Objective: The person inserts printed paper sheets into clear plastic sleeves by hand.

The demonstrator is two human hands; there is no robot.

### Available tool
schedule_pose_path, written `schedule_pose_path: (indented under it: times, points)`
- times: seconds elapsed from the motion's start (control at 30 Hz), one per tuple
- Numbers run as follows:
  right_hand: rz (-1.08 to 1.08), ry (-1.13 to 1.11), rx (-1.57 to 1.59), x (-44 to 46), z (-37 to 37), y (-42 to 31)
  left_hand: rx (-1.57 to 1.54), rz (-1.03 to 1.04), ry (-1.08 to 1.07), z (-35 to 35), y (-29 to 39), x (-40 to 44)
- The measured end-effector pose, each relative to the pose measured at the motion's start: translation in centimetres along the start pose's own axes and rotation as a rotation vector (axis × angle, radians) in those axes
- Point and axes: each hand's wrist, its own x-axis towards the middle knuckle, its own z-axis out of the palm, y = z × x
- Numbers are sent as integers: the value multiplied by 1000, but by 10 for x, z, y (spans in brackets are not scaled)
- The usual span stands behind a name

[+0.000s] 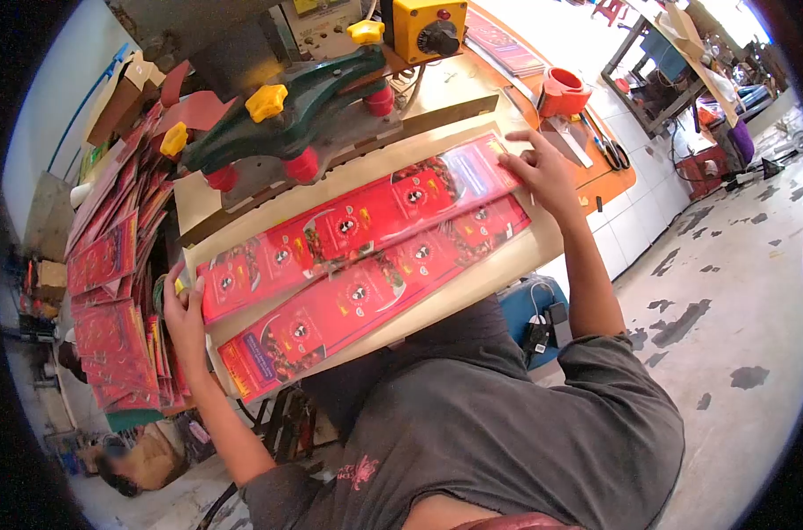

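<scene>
Two long red printed plastic strips with pictures of food lie slantwise on the cream board of the press. My left hand [185,320] is at the left end of the upper strip [331,231], its thumb and fingers closed on the edge. At the other end of that same strip, my right hand [541,177] pinches the corner between thumb and fingers. The lower strip [375,290] lies closer to my body, partly under the upper one, and neither hand touches it. Beyond the strips stands a dark green press bar [286,124] with yellow knobs and red feet.
Stacks of red printed sheets [114,327] crowd the left side. On the orange table [600,177] to the right are a red tape dispenser [563,92] and scissors [609,150]. A yellow control box [428,31] sits at the back. Another person [149,455] is low at the left.
</scene>
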Motion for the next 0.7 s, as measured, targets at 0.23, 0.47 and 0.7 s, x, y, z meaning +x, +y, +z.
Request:
schedule_pose_path:
  times: [0.23,0.47,0.7]
  points:
    - [-272,81,-397,35,28,16,436,285,12,14,-28,41]
    - [-247,94,-480,29,32,6,301,85,-40,21,-10,35]
    - [-197,100,-468,27,33,-3,321,84,15,22,-13,35]
